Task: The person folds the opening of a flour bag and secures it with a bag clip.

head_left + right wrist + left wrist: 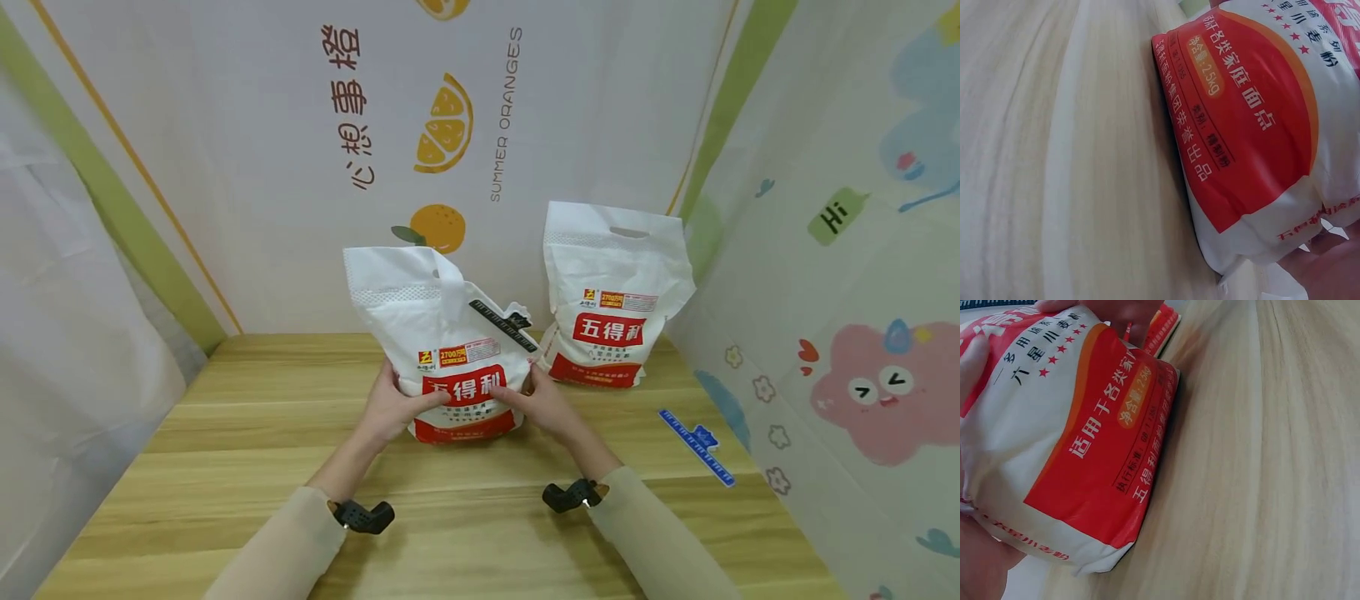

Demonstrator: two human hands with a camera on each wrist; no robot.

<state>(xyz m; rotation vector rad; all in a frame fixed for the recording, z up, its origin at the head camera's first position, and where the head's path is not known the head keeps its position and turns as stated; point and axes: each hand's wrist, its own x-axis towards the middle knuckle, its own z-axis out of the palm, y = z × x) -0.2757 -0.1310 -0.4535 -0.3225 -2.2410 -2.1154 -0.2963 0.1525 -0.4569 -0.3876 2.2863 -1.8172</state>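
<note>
A white and red flour bag [408, 333] stands on the table between my two hands. My left hand [390, 407] grips its lower left side, the thumb across the front print. On the opposite side, my right hand [546, 403] holds the bag in the same way. A black and white sealing clip [504, 325] lies slanted across the bag's upper right, where the top is folded over. In both wrist views the bag's red lower front [1104, 437] is close to the wood, and my right fingers [1329, 269] reach round its side.
A second, similar flour bag [615, 279] stands upright behind on the right, its handle top unfolded. On the table [247, 467] to the right lies a blue sealing clip [697, 447]. Printed curtains [285, 167] hang behind and along both sides.
</note>
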